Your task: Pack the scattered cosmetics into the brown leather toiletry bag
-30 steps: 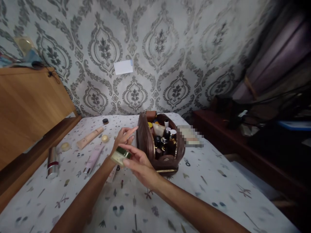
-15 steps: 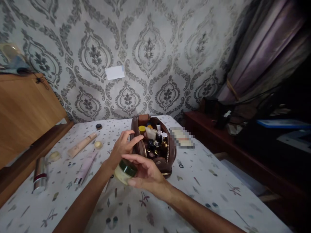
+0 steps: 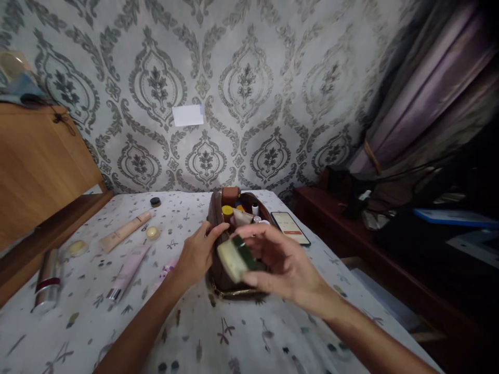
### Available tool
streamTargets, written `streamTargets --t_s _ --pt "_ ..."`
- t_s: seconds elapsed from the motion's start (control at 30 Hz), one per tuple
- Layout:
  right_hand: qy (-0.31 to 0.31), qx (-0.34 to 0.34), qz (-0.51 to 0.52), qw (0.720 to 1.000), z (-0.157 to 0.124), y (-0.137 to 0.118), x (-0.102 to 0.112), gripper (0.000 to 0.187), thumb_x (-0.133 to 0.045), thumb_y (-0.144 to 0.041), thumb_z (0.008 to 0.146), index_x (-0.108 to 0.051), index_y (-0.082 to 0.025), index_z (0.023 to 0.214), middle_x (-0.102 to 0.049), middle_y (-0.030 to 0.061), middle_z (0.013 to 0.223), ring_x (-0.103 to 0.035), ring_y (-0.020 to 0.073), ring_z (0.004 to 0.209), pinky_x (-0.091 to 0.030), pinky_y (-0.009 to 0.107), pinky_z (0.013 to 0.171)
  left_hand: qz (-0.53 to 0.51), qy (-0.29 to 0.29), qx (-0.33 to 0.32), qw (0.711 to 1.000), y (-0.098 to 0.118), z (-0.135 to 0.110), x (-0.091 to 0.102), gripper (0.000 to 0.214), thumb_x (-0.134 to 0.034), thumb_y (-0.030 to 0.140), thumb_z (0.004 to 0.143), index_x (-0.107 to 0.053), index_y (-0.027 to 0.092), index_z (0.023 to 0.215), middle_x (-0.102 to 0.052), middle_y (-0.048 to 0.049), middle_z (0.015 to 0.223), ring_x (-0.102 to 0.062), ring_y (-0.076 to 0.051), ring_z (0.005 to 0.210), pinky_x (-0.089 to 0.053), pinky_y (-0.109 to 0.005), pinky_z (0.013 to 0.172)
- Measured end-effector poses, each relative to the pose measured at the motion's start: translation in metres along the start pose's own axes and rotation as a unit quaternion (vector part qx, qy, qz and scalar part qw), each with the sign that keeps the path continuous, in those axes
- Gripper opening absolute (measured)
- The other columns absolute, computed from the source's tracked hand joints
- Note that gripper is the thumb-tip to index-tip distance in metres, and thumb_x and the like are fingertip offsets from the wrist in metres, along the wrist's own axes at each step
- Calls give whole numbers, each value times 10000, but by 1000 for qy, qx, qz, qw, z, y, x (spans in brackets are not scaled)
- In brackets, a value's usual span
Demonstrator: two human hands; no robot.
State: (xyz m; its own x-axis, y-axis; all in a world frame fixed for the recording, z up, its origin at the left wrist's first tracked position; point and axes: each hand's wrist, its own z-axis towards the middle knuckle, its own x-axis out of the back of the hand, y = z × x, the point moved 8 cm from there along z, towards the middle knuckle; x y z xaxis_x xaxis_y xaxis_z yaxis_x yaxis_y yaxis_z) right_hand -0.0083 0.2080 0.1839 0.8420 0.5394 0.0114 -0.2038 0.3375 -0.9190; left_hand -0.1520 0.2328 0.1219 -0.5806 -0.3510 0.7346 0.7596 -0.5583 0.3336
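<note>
Tilted on its side, a cream jar (image 3: 231, 262) with a dark green lid is in my right hand (image 3: 290, 265), held between thumb and fingers over the front of the bag. The brown makeup bag (image 3: 217, 267) lies unzipped on the patterned cloth. My left hand (image 3: 199, 252) grips its left rim, fingers closed at the edge. Inside the bag, a yellow-capped container (image 3: 227, 211), a pale tube (image 3: 242, 217) and a white-capped bottle (image 3: 255, 208) show at the back. The jar and my right hand hide the front contents.
At left on the cloth lie a beige tube (image 3: 125, 231), a pink tube (image 3: 128, 272), a metallic cylinder (image 3: 48, 280), small round pots (image 3: 152, 232) and a black lid (image 3: 155, 202). A phone (image 3: 290, 228) rests right of the bag. A wooden panel (image 3: 42, 166) borders the left side.
My right hand has carried the jar up and right, from beside the bag to over its front. My left hand has closed on the bag's rim. A pink-and-white item now shows beside my left forearm.
</note>
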Motion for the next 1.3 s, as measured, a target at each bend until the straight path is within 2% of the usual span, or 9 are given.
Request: streamTargets --t_s 0.1,0.2,0.4,0.5,0.67,0.77,0.83,1.0,1.3 --pt "83 12 -44 995 21 -14 33 461 -829 -301 711 -677 -275 1146 -651 50 1077 -648 222 954 -555 358 814 -2 0 -1 1000 -1 0 -2 499 -354 76 917 -474 273 1359 -494 -23 954 -545 -166 828 -477 -273 724" --pt "136 -18 -88 987 48 -12 62 452 -826 -387 702 -671 -247 1102 -653 50 1048 -654 206 899 -561 338 758 -3 -1 2 1000 -2 0 -3 492 -342 81 931 -474 273 1365 -489 -27 960 -549 -166 820 -481 -265 715" --pt "105 -78 -185 974 107 21 88 465 -815 -361 639 -608 -179 1014 -612 33 948 -634 162 763 -544 314 690 22 4 -5 1000 -4 -1 -3 509 -320 70 934 -469 289 1369 -492 -30 966 -553 -170 814 -485 -267 700" --pt "69 -101 -320 940 135 36 87 425 -770 -290 660 -612 -166 1035 -623 29 906 -606 146 724 -508 277 657 27 0 -12 1000 -3 -1 -3 537 -318 48 910 -455 279 1375 -486 -31 957 -547 -170 802 -489 -272 690" --pt "-22 -122 -584 802 169 49 71 334 -749 -264 698 -665 -189 1013 -670 6 832 -586 144 715 -416 226 616 25 -15 -16 999 -4 0 -5 629 -352 0 844 -416 291 1398 -485 -32 971 -554 -178 830 -493 -277 691" --pt "-61 -133 -641 754 178 54 64 343 -745 -275 705 -678 -193 1032 -696 19 875 -605 160 747 -397 224 603 18 -16 -14 1000 -6 0 -5 707 -364 -33 788 -404 307 1407 -481 -33 978 -552 -184 837 -492 -278 683" --pt "-83 -143 -654 738 180 58 62 336 -740 -270 707 -687 -194 1030 -707 22 889 -618 167 761 -395 223 601 9 -13 -16 1000 -6 0 -6 726 -367 -39 772 -401 315 1405 -481 -31 974 -548 -185 838 -491 -275 678" --pt "-141 -152 -651 731 177 74 56 324 -735 -256 707 -704 -215 1027 -721 18 949 -641 168 823 -391 209 604 1 3 -25 1000 -7 0 -6 693 -374 -17 797 -391 322 1401 -481 -29 954 -545 -185 819 -488 -276 670" --pt "-164 -154 -695 682 174 91 54 392 -714 -274 759 -654 -223 1143 -713 63 1113 -654 242 983 -418 257 668 -7 6 -23 1000 -5 0 -6 697 -368 -24 796 -377 324 1399 -462 -23 945 -530 -175 769 -471 -277 639"
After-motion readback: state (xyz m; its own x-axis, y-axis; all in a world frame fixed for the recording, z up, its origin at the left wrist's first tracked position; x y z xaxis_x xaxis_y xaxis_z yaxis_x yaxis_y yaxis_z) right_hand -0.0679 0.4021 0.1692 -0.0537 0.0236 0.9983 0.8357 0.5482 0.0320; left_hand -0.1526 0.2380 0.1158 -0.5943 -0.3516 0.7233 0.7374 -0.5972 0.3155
